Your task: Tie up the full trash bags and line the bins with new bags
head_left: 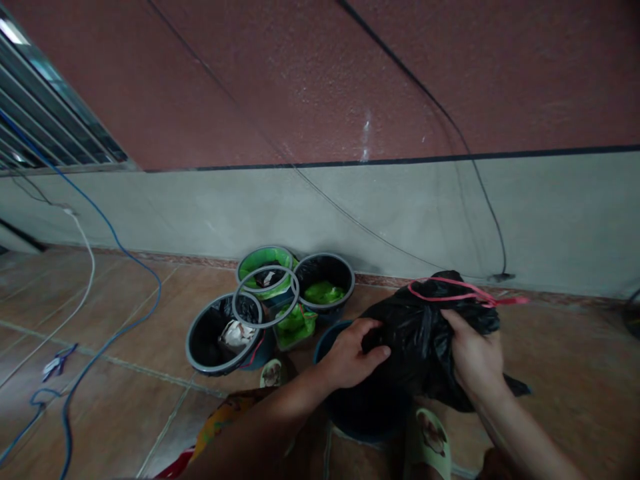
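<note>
A black plastic garbage bag point(417, 333), tied with a pink-red drawstring point(450, 288), is tilted over a dark blue bin point(367, 417) between my feet. My right hand point(477, 350) grips the bag on its right side, thumb on top below the drawstring. At the bag's left end is my left hand point(353, 353), its thumb and forefinger curled around the black plastic; its other fingers are hidden. The bin's inside is dark, and the bag and my arms cover much of its rim.
Lined bins stand to the left: one with white waste point(225, 337), a green-lined one point(265, 257) and a black-lined one point(325, 277). A loose grey ring point(265, 268) lies across them. Blue cable point(107, 353) and purple clips point(60, 362) lie on the tiles. A wall runs behind.
</note>
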Demonstrator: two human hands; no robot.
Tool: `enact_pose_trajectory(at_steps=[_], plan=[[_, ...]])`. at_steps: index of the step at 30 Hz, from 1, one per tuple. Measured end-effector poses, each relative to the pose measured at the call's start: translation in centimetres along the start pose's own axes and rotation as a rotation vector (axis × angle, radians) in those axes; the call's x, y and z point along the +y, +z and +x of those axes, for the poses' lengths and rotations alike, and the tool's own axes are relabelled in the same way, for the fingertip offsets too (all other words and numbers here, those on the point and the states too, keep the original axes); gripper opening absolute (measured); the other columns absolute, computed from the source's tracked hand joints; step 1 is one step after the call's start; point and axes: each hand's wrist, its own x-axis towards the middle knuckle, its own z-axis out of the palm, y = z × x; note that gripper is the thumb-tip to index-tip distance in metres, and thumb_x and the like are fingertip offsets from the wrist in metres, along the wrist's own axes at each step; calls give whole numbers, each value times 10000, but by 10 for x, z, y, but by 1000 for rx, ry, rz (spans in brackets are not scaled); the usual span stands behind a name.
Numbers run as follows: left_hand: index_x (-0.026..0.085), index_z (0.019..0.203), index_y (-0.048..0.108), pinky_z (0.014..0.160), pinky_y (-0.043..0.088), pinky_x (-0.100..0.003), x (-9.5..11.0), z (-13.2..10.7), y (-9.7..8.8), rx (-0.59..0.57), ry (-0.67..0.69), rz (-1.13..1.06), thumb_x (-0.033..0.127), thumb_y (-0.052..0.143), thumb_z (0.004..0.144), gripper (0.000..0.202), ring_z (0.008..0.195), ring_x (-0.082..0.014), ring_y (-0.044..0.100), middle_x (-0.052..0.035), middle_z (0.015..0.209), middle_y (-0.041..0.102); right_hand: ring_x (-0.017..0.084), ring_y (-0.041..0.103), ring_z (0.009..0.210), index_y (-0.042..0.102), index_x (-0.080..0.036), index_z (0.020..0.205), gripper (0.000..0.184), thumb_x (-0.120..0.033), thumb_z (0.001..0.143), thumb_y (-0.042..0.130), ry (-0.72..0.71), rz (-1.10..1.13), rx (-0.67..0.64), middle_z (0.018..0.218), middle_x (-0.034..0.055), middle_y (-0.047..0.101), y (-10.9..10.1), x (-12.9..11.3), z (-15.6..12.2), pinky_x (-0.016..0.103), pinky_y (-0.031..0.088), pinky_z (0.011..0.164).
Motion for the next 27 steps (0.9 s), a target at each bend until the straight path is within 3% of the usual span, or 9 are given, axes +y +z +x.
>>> enact_pose_trajectory(at_steps=[3, 8, 19, 23, 27], plan=[[170, 1256, 550, 979, 481, -356, -2, 0, 2, 2, 9, -3, 395, 599, 861, 457, 1101, -210, 609, -98, 1200, 640, 169, 672, 766, 753, -229, 913, 322, -286, 600, 808, 18, 30, 28, 814, -32, 753, -1, 0, 1, 306, 557, 756], [170, 1247, 551, 954, 492, -365, -1, 1, 2, -5, -7, -9, 393, 599, 858, 451, 1074, -214, 617, -100, 1188, 643, 202, 687, 909, 748, -265, 910, 275, -291, 639, 794, -21, 8, 0, 854, -30, 760, -3, 3, 4, 347, 545, 884], [174, 1250, 547, 979, 475, -379, 2, -1, -2, -8, -37, 4, 348, 612, 846, 445, 1102, -223, 602, -103, 1215, 633, 260, 676, 997, 745, -201, 908, 322, -316, 611, 790, 29, -61, 42, 829, 14, 763, 1, -3, 2, 404, 508, 938], [193, 1246, 554, 989, 471, -377, 0, 1, -4, 0, -49, 14, 332, 607, 854, 419, 1109, -216, 596, -88, 1223, 633, 255, 693, 906, 737, -207, 923, 354, -330, 597, 801, 99, -36, 48, 793, 3, 758, 1, -1, 4, 396, 538, 862], [208, 1268, 545, 1009, 470, -384, -3, -1, -5, -18, -36, -10, 350, 606, 863, 434, 1124, -214, 592, -81, 1239, 631, 242, 684, 809, 732, -212, 812, 286, -350, 575, 813, 117, -81, 105, 715, 2, 734, -3, 1, 6, 369, 550, 786]])
